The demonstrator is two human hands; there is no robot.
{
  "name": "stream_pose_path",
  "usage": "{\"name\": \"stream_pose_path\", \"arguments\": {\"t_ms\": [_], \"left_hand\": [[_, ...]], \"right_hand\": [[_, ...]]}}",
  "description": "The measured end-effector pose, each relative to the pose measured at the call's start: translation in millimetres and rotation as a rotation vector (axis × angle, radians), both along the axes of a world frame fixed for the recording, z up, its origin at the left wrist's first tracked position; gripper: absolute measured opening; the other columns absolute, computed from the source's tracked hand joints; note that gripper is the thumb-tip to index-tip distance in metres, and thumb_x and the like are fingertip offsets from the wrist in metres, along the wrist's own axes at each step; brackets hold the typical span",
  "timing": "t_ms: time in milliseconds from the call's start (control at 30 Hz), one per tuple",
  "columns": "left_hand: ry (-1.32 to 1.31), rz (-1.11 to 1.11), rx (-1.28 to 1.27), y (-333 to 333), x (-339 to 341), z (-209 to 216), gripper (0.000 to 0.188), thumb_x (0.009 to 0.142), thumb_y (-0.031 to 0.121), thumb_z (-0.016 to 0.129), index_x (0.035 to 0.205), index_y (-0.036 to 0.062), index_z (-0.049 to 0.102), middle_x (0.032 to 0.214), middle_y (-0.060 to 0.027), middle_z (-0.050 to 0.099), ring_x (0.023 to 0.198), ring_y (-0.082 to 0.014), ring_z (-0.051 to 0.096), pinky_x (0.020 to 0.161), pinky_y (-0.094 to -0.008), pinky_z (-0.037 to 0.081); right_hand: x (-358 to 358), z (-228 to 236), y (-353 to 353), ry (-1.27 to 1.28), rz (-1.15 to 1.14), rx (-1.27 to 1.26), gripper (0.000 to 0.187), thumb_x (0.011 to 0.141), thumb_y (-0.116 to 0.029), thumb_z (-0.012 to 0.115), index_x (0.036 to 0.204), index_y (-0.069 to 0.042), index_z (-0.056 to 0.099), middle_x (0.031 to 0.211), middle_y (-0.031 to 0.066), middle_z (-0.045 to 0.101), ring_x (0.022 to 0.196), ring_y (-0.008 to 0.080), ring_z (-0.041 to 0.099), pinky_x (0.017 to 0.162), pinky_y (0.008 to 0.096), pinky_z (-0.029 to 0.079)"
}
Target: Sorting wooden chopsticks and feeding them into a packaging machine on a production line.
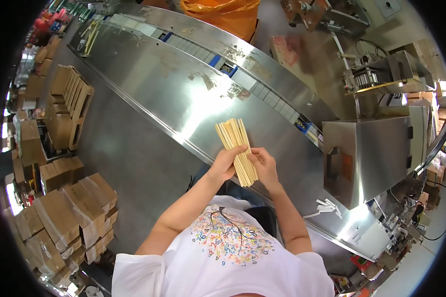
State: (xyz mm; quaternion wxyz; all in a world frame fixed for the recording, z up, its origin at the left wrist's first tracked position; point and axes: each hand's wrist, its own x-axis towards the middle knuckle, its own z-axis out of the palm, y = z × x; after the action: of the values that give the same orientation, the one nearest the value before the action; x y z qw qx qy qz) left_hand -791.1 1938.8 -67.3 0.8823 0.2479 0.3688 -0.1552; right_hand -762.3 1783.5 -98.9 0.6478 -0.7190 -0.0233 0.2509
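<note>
A bundle of pale wooden chopsticks (pixel 232 136) is held at a tilt over the near edge of the steel table, its upper ends fanned slightly apart. My left hand (pixel 226 162) grips it from the left, thumb laid across the front and the other fingers mostly hidden behind. On the right side of the bundle, my right hand (pixel 264 166) is closed, with bent fingers and thumb against the outer chopsticks. The bundle's lower ends stick out below, between both hands.
The long steel table (pixel 148 81) has a conveyor channel (pixel 270 97) with blue-edged slots. A steel machine housing (pixel 364 158) stands right, near small white packets (pixel 327 206). Loose sticks (pixel 90 39) lie far left. Cardboard boxes (pixel 59 218), a pallet (pixel 79 106) and an orange bag (pixel 223 15) stand around.
</note>
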Motion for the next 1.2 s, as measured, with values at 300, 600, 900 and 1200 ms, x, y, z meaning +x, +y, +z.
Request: {"name": "stream_pose_path", "arguments": {"t_ms": [300,600,900,1200], "left_hand": [[-0.054,0.132,0.033,86.8,13.7,-25.3,0.027,0.084,0.010,0.058,0.107,-0.0015,0.051,0.097,-0.0107,0.058,0.089,-0.0217,0.059,0.078,-0.0352,0.050],[-0.046,-0.003,-0.018,201.8,43.4,-37.5,0.037,0.081,0.013,0.062,0.112,0.0010,0.047,0.097,-0.0137,0.057,0.088,-0.0284,0.058,0.078,-0.0449,0.050],[-0.091,-0.091,-0.099,256.4,63.3,-21.4,0.036,0.080,0.011,0.062,0.110,0.0003,0.047,0.103,-0.0144,0.058,0.095,-0.0285,0.058,0.079,-0.0398,0.050],[-0.079,-0.064,-0.045,261.8,89.2,-15.3,0.031,0.081,0.015,0.062,0.109,0.0036,0.052,0.101,-0.0089,0.058,0.095,-0.0207,0.058,0.082,-0.0348,0.048]], "right_hand": [[98.5,-7.5,88.6,-0.089,0.217,-0.152,0.015,0.084,-0.015,0.058,0.090,-0.001,0.060,0.076,0.0034,0.060,0.069,0.0107,0.053,0.065,0.0224,0.044],[138.8,-8.1,121.5,-0.634,-0.217,-0.945,0.015,0.080,-0.020,0.061,0.091,-0.013,0.068,0.076,0.0083,0.059,0.074,0.0233,0.058,0.065,0.0335,0.043],[160.5,-4.4,94.0,-0.854,-0.088,-1.175,0.019,0.073,-0.021,0.066,0.090,-0.013,0.068,0.077,0.0063,0.057,0.078,0.0261,0.054,0.069,0.0386,0.042],[121.4,13.9,245.1,-0.098,0.102,-0.143,0.020,0.087,-0.020,0.058,0.092,-0.001,0.060,0.081,0.0038,0.062,0.069,0.0098,0.056,0.061,0.0230,0.044]]}}
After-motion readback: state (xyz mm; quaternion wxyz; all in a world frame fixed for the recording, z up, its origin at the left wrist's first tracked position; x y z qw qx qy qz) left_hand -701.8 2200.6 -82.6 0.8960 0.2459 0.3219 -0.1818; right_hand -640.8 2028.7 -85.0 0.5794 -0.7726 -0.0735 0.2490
